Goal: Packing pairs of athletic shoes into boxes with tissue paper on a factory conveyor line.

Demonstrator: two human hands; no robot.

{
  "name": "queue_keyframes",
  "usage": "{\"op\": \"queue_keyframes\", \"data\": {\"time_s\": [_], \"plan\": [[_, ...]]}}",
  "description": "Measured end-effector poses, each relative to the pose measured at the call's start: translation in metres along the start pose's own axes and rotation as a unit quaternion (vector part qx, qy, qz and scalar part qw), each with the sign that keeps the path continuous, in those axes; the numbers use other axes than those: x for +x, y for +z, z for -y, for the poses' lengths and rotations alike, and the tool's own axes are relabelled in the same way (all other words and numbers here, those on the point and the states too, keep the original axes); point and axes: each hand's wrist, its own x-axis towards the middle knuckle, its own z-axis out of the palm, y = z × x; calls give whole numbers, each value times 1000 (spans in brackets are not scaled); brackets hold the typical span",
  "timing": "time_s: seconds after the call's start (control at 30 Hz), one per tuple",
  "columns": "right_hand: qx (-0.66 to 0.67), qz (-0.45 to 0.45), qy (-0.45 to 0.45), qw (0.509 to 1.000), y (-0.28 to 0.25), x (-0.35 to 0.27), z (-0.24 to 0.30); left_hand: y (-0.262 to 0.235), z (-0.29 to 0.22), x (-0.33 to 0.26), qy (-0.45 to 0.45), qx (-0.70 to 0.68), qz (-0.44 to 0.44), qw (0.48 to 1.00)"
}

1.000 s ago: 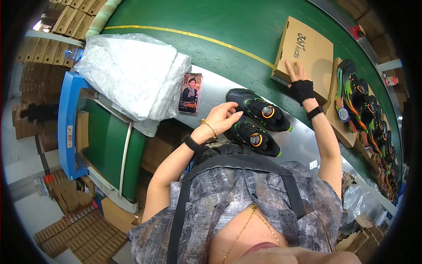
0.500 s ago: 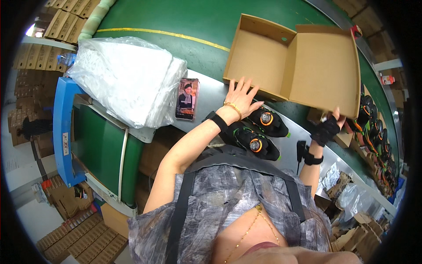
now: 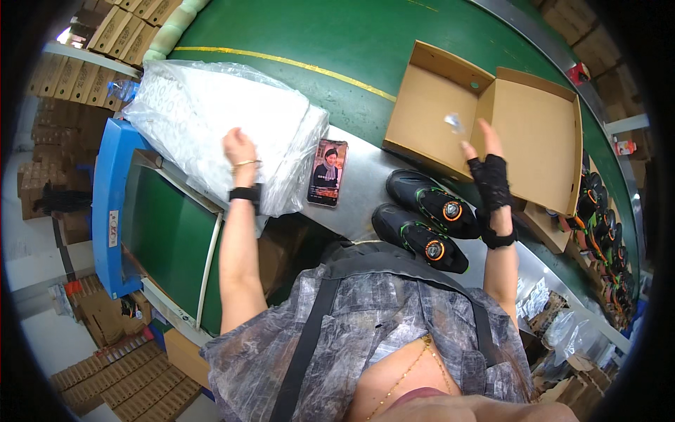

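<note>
My left hand [image 3: 240, 149] is over a stack of white paper sheets [image 3: 204, 105] in a clear plastic bag, its fingers curled; whether they pinch a sheet cannot be made out. My right hand [image 3: 490, 172], in a black fingerless glove, is held over the near edge of an open cardboard shoebox [image 3: 538, 141], thumb and fingers apart. A small pale packet [image 3: 453, 122], blurred, shows just beyond its fingertips, against the box's inside. Two black shoes with orange-ringed dials and green trim, the farther shoe [image 3: 429, 200] and the nearer shoe [image 3: 422, 238], lie close to my right wrist.
A phone [image 3: 328, 173] showing a picture lies between the paper stack and the shoes. The green belt [image 3: 302, 35] runs behind. More shoes [image 3: 598, 225] are lined up at the right. A blue-ended frame [image 3: 107, 211] stands left, with stacked cartons [image 3: 133, 373] below.
My left hand has left the box edge and swung left onto the paper stack. The right hand has released the lid and moved inward over the box. A small packet now shows there.
</note>
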Motion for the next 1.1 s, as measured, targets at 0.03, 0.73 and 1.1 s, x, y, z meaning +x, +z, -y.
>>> {"op": "queue_keyframes", "data": {"time_s": [0.03, 0.73, 1.1], "plan": [[1, 2, -3, 1000, 16, -6, -12, -14, 41, 9, -37, 133, 67, 988], [-294, 298, 61, 906, 70, -29, 9, -53, 60, 29, 64, 102, 303, 945], [-281, 291, 37, 914, 72, -28, 15, -19, 34, -6, 59, 0, 227, 972]]}}
